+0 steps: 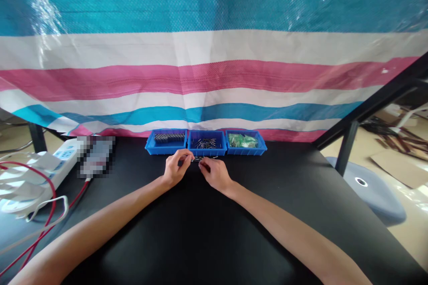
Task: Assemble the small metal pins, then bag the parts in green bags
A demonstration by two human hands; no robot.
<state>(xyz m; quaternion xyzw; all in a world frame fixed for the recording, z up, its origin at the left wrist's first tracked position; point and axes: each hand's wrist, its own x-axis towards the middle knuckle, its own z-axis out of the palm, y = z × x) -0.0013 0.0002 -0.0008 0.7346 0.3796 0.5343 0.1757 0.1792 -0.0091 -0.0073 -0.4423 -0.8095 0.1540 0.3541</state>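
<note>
My left hand (178, 167) and my right hand (216, 173) meet just in front of the middle blue bin (207, 151). Both have thumb and fingertips pinched together. Between them lie several small thin metal pins or screws (197, 159), too small to name for certain. Whether either hand has one between its fingertips I cannot make out. More thin metal pieces (205, 143) lie loose in the middle bin. The left blue bin (166, 149) has rows of small dark metal cylinders (169, 138). In the right blue bin (246, 151) are green and clear plastic packets (243, 140).
A white power strip (63, 156) with plugs and red and white cables (53, 196) occupies the table's left side. Beside it lies a blurred-out device (96, 156). A striped plastic sheet (214, 75) hangs behind the bins. A grey stool (371, 191) stands beyond the right edge.
</note>
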